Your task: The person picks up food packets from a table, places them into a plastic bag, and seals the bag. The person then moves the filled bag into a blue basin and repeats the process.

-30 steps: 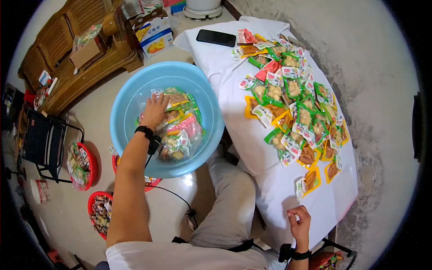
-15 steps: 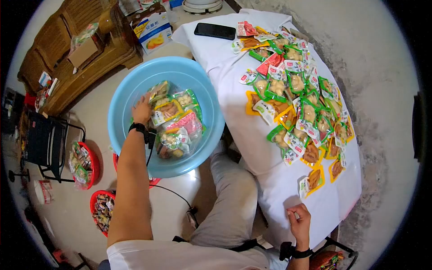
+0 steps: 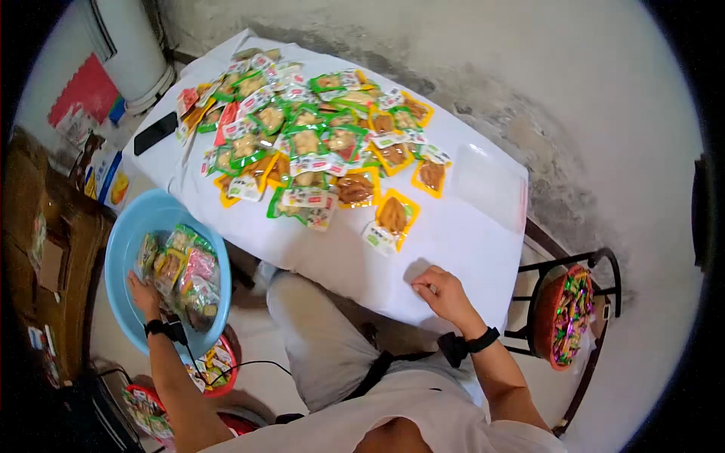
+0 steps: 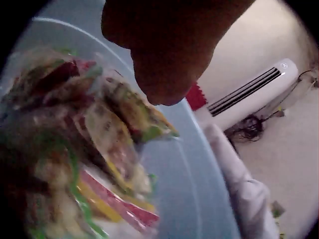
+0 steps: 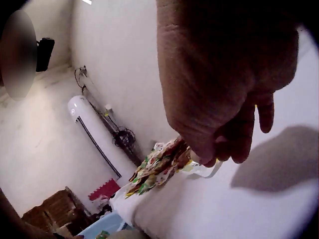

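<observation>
My left hand [image 3: 143, 296] is inside the light blue basin [image 3: 121, 226], near its side wall, beside a heap of sealed food packets [image 3: 198, 264]. In the left wrist view the hand [image 4: 174, 55] hangs over the basin's edge, with nothing seen in its fingers. Over the near edge of the white-clothed table [image 3: 483, 264] hovers my right hand [image 3: 445, 294], its fingers loosely bent and holding nothing. Closest to it lies a yellow-edged packet [image 3: 393, 215] of brown food. Behind that spreads a large pile of green-edged packets [image 3: 306, 140].
A clear plastic bag or sheet [image 3: 487, 189] lies at the table's right end, a black phone [image 3: 155, 134] at the left. On the right a red basket [image 3: 555, 317] of shiny wrapped pieces rests on a black-framed stool. Another red basket [image 3: 223, 370] stands below the basin.
The head view has swung to the right, so the table and basin sit further left. My left hand has drawn back from over the packets toward the basin's wall. The right hand stays near the table edge.
</observation>
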### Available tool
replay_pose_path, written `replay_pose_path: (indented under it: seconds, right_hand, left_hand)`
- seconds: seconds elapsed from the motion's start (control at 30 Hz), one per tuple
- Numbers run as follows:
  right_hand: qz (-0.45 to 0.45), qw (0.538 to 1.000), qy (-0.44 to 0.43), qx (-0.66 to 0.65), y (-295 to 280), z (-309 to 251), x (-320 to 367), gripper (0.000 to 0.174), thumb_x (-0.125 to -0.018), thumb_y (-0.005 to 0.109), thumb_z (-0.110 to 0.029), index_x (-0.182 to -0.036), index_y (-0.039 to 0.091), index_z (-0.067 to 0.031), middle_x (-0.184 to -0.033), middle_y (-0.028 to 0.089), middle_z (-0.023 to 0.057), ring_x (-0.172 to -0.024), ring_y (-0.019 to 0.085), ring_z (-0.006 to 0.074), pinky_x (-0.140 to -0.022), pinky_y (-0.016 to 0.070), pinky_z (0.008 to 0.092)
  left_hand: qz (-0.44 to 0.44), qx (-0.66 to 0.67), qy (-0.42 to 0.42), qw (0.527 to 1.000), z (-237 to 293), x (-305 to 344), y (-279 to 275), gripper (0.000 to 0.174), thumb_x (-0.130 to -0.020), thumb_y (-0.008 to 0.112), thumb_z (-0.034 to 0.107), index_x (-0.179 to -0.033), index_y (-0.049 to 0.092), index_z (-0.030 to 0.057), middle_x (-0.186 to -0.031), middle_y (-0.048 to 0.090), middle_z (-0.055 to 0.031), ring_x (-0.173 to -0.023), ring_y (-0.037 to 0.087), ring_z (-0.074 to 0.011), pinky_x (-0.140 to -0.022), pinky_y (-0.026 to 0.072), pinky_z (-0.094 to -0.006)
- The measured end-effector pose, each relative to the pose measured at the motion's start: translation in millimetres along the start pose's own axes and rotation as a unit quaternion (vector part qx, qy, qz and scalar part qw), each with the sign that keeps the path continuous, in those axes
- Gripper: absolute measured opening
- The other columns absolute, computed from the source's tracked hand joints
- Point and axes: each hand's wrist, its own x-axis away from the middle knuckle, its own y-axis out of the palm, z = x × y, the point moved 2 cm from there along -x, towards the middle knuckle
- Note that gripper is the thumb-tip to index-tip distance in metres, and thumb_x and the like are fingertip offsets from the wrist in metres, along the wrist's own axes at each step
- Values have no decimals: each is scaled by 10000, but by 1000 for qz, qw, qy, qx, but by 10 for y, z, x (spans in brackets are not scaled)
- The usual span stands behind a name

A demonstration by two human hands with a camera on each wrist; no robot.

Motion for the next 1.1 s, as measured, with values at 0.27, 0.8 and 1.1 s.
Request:
replay_pose_path:
  seconds: [0.27, 0.8, 1.1]
  right_hand:
    - [86, 990, 111, -6, -348, 509, 250, 216, -787, 671, -171, -972, 639, -65, -859, 599, 127, -754, 594, 277, -668, 488, 353]
    - [53, 909, 177, 375, -1378, 2119, -273, 496, -759, 668, -200, -1202, 514, -38, -1254, 504, 136, -1190, 440, 292, -953, 363, 542]
    - [276, 897, 50, 341, -1422, 2298, -327, 52, -763, 559, -100, -771, 596, -63, -810, 575, 85, -812, 558, 277, -716, 420, 418]
  left_hand:
    - [-112, 409, 303, 853, 1989, 1592, -874, 383, -885, 525, 99, -1256, 518, 7, -1364, 447, -204, -1276, 410, -331, -1069, 298, -384]
    - [-210, 366, 605, 675, 4107, 4364, -1266, 365, -791, 621, 26, -1153, 576, 42, -1310, 484, -204, -1233, 435, -377, -1022, 372, -419]
    - [-187, 389, 569, 700, 4083, 4456, -1057, 278, -812, 623, 50, -1089, 627, 68, -1262, 528, -163, -1230, 450, -343, -987, 417, -390]
